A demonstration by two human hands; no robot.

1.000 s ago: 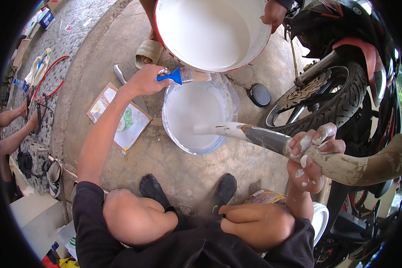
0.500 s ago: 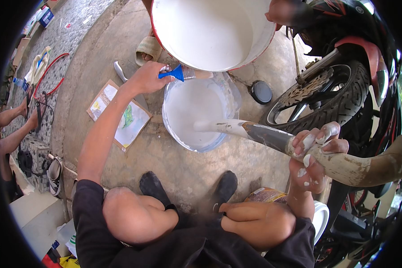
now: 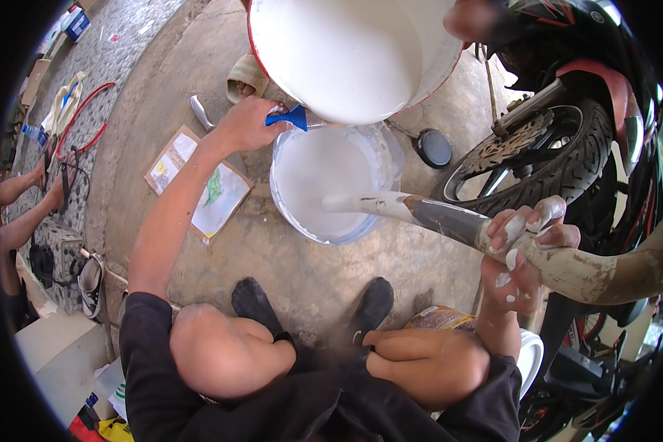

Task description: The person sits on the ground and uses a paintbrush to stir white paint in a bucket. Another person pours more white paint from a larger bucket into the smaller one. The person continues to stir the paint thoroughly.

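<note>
My left hand point(image 3: 249, 125) grips a blue-handled paintbrush point(image 3: 294, 116), its bristles at the lower edge of a large white bucket with a red rim point(image 3: 335, 51), which another person's blurred hand point(image 3: 464, 20) holds. Below it, a translucent bucket point(image 3: 291, 214) of white liquid sits on the concrete. My right hand point(image 3: 519, 247), spattered white, is wrapped round a long curved pipe-like piece point(image 3: 449, 219), grey and off-white, whose pale end dips into that liquid.
A motorcycle front wheel point(image 3: 589, 155) stands right of the buckets, beside a dark round lid point(image 3: 435, 147). Left lie a painted board point(image 3: 217, 206) and a metal-handled tool point(image 3: 200, 110). Another person's bare legs point(image 3: 22, 228) are at the far left, near a red hose point(image 3: 88, 147).
The red-rimmed bucket and the other person's hand have shifted slightly to the right. My left hand with the brush has moved a little right and up; the lower bucket appears slightly higher in view.
</note>
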